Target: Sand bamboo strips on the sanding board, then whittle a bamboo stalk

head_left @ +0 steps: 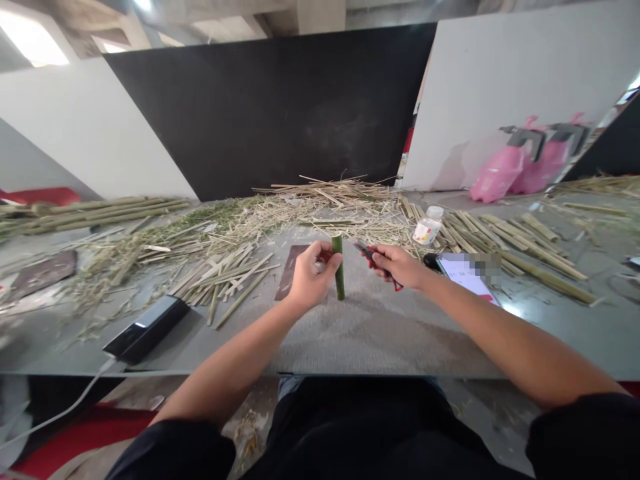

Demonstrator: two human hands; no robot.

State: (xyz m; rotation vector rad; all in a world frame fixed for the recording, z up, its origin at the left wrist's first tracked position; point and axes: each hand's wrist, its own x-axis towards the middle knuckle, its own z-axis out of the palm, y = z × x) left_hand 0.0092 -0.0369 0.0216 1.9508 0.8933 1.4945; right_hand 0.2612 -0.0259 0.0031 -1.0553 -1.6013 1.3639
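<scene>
I hold a short length of green bamboo (340, 283) upright at the center of the frame, the fingers of my left hand (314, 272) closed around its upper part, while the fingers of my right hand (400, 265) grip a red-and-black-handled cutting tool (369, 253), its tip just beside the stalk and apart from it. Whether the bamboo's lower end touches the gray table (360, 350) I cannot tell. A brown mat (289, 277) lies partly behind my left hand. Split bamboo strips (237, 277) fan out left of center, and pale shavings (260, 217) spread across the middle of the frame. Near my right forearm, a lit smartphone (465, 283) lies face up, with a white-capped jar (428, 228) behind it. Two pink spray bottles (500, 170) stand at upper right. At lower left, a black box-shaped device (146, 329) trails a white cable (75, 403) off the table.
</scene>
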